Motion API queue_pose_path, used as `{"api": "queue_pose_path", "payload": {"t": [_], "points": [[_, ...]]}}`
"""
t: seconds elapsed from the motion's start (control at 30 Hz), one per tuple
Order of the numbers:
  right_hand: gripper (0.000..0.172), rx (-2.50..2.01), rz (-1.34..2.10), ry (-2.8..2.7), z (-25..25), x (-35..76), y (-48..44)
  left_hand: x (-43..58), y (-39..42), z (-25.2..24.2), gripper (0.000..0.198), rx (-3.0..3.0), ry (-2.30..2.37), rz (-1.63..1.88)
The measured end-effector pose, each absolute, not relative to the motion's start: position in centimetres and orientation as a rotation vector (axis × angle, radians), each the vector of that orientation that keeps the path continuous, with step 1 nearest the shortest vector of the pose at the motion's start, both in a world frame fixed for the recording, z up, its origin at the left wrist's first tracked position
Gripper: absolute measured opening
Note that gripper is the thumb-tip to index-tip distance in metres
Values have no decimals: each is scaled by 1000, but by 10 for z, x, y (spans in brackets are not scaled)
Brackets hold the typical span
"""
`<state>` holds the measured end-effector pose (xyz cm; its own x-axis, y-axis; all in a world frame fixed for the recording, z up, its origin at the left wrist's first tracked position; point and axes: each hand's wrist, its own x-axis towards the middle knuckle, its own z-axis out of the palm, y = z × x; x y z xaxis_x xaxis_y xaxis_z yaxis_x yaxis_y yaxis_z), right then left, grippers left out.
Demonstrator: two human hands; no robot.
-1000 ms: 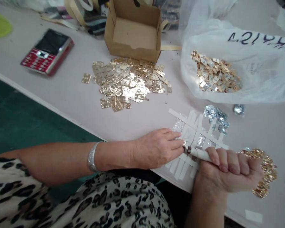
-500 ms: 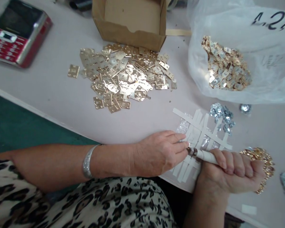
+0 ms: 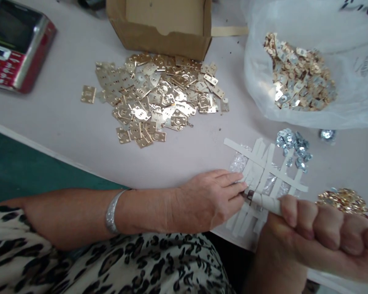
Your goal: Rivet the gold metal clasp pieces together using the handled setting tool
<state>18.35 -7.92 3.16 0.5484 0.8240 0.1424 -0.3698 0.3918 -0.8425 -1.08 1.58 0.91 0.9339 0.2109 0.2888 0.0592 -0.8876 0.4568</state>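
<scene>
My right hand (image 3: 322,232) is wrapped in a fist round a hand tool (image 3: 266,202) with a white-taped handle and a dark metal end; its tip is hidden at my left fingertips. My left hand (image 3: 208,200) lies palm down, fingers close together, at the left edge of a patch of crossed white tape strips (image 3: 263,167) over clear plastic. Whatever its fingertips pinch is hidden. Small silver round pieces (image 3: 294,147) lie just beyond the tape, and a heap of shiny gold pieces (image 3: 343,201) sits behind my right fist.
Flat gold metal plates (image 3: 159,98) are heaped before an open cardboard box (image 3: 168,41). At the right, a translucent plastic bag (image 3: 355,102) holds many small gold pieces. A red and silver device with keys (image 3: 18,49) stands far left. The table edge (image 3: 49,145) runs along the near side.
My right fist has risen nearer the camera and moved right, with the tool still in it. My left hand stays almost in place. The view has shifted slightly.
</scene>
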Motion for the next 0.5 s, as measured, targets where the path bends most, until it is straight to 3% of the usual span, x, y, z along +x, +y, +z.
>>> {"api": "queue_pose_path", "payload": {"t": [0.1, 0.5], "points": [[49, -916, 822, -797, 40, 171, -79, -10, 14, 6, 21, 2644, 212, 499], [50, -921, 722, -657, 33, 180, -80, -9, 11, 1, 21, 2676, 225, 629]]}}
